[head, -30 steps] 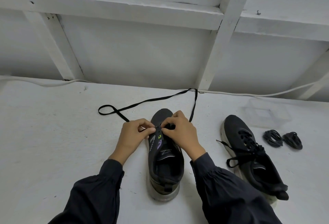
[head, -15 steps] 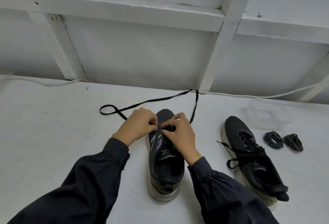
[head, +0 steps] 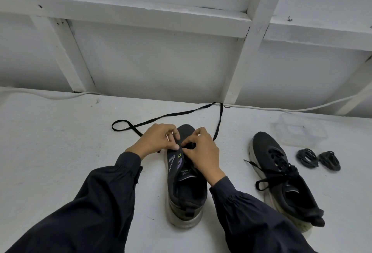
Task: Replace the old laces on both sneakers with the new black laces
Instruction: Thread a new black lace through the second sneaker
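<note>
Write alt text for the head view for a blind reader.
The left hand and right hand pinch a black sneaker at its toe-end eyelets; a long black lace trails from it. To its right lie a laced second sneaker, two coiled laces and a clear container.

Left of my fingers (head: 198, 133): bare table (head: 50, 162), free. Beyond: loose lace (head: 171, 115) across, then wall (head: 161, 61). Right: second sneaker (head: 281, 172), coiled laces (head: 307, 158), clear box (head: 300, 130) in the way.

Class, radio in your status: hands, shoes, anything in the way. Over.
Left hand pinches eyelet edge of middle shoe, right hand pinches lace there. Lace tails trail over the table. Other shoe laced, coiled laces beside it. Nothing blocking.
</note>
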Tool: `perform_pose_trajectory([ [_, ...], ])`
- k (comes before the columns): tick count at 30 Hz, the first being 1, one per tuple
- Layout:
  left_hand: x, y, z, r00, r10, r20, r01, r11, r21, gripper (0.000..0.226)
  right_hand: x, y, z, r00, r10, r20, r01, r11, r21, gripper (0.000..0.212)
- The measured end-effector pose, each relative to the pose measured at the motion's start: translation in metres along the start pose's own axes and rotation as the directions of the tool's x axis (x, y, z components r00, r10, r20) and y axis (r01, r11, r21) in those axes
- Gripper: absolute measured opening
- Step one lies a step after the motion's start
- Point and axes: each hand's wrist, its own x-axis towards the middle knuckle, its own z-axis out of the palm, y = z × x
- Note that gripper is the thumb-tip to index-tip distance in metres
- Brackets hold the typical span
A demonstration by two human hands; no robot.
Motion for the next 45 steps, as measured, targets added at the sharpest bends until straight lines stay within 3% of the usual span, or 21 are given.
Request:
perform_pose_trajectory([
  [4,-0.007,-0.004,0.010,0.999,0.045,-0.026,-0.047,0.996,-0.073,0.016,0.000,-0.001,0.000,0.998,-0.065,0.017,0.066,0.997,-0.034,0.011],
  [10,-0.012,-0.004,0.019,1.000,-0.014,-0.025,0.010,0.986,-0.165,0.047,-0.001,-0.006,-0.001,0.989,-0.130,0.071,0.141,0.974,-0.176,0.015],
  [17,-0.016,0.009,0.021,0.994,-0.096,-0.048,0.089,0.987,-0.135,0.043,0.003,-0.014,-0.007,0.985,-0.135,0.103,0.155,0.962,-0.226,0.016],
  [27,-0.021,0.010,0.033,0.974,-0.059,-0.220,0.048,0.997,-0.057,0.019,0.003,-0.017,-0.007,0.984,-0.132,0.123,0.160,0.955,-0.251,0.021],
  [40,-0.025,0.010,0.041,0.962,-0.053,-0.269,0.074,0.995,0.068,0.036,0.012,-0.005,-0.016,0.998,-0.061,-0.010,0.061,0.998,0.013,0.008],
  [43,-0.023,0.010,0.042,0.955,-0.032,-0.296,0.059,0.995,0.083,0.026,0.014,0.001,-0.018,1.000,-0.015,0.011,0.014,0.994,0.105,0.005],
  [45,-0.020,0.009,0.044,0.938,-0.022,-0.347,0.042,0.998,0.051,0.014,0.014,0.007,-0.022,0.998,0.011,0.064,-0.027,0.967,0.254,0.008],
])
